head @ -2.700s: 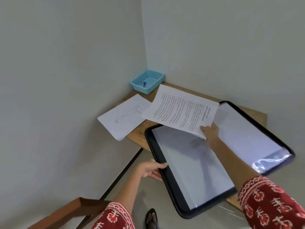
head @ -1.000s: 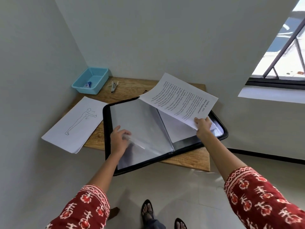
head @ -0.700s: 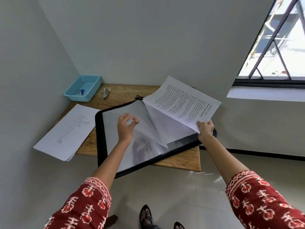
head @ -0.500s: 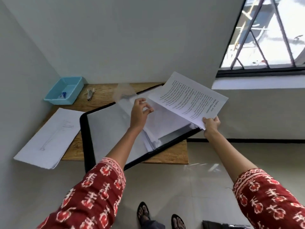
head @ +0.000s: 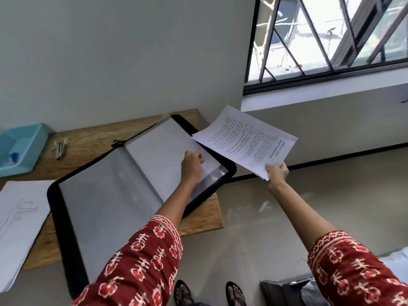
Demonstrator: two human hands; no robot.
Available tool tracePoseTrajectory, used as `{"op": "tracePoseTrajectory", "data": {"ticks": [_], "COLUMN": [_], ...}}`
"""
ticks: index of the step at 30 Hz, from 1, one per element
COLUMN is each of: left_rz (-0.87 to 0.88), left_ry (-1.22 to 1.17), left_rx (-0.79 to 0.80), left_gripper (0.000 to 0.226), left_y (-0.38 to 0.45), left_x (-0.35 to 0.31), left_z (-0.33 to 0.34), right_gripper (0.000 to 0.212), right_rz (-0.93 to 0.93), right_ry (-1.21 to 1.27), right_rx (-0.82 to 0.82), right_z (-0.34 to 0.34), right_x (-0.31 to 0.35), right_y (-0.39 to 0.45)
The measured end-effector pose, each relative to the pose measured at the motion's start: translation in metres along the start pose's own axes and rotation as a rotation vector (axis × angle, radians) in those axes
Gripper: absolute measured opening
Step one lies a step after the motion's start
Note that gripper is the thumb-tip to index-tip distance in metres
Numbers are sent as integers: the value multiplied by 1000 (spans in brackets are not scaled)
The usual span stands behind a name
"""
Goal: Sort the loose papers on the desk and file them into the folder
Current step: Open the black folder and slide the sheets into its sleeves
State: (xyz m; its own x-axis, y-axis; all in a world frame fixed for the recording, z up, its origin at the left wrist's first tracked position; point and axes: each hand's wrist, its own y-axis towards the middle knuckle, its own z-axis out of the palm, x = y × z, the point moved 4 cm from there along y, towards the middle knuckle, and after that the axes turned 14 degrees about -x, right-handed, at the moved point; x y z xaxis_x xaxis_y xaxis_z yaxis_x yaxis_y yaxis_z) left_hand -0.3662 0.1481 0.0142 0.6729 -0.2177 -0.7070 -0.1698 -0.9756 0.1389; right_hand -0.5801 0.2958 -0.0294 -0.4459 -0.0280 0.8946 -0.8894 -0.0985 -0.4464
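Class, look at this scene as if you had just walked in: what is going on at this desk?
A person is filing papers into a black folder lying open on a wooden desk. The left hand rests on the clear sleeves of the folder's right page. The right hand holds a printed sheet by its corner, up beside the folder and not yet slipped in. A sheet with a line drawing waits at the desk's left edge, near a blue tray.

Plain home room, wooden desk (head: 92,138), barred window (head: 326,34), tiled floor (head: 276,228)
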Motion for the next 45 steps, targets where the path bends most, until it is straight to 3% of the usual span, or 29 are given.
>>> {"op": "tracePoseTrajectory", "data": {"ticks": [2,8,12,14,18,22,26,28,35,38,42,45], "left_rz": [55,106,130,159,199,221,274,275,86,136,206,164], "left_ry": [114,258,393,425,407,367,436,460,253,231,160,83], "left_rx": [44,86,208,198,14,19,8,-25,-59,28,249,264], "left_gripper": [20,74,88,79,51,24,14,20,19,31,13,11], "left_y": [0,-7,-14,-19,-31,-46,-54,-57,-45,-43,-38,-38], "left_x": [0,-9,-17,-21,-20,-13,-13,-7,5,4,11,18], "left_z": [0,0,5,3,-1,4,-1,-5,-23,-24,-27,-34], "right_gripper": [42,43,44,45,45,46,46,46,47,46,45,44], "right_rz": [14,49,46,51,69,77,79,74,22,6,-17,-18], "right_ry": [29,55,35,33,29,48,31,25,58,59,57,70], "right_rx": [-26,-41,-21,-19,-4,0,-10,-13,-38,-45,-57,-64], "right_z": [3,12,21,26,31,29,24,21,9,1,-12,-20], "right_x": [-4,-6,-6,-6,-3,-2,-4,-4,8,10,12,11], "right_y": [4,15,16,14,7,6,7,7,7,11,16,16]}}
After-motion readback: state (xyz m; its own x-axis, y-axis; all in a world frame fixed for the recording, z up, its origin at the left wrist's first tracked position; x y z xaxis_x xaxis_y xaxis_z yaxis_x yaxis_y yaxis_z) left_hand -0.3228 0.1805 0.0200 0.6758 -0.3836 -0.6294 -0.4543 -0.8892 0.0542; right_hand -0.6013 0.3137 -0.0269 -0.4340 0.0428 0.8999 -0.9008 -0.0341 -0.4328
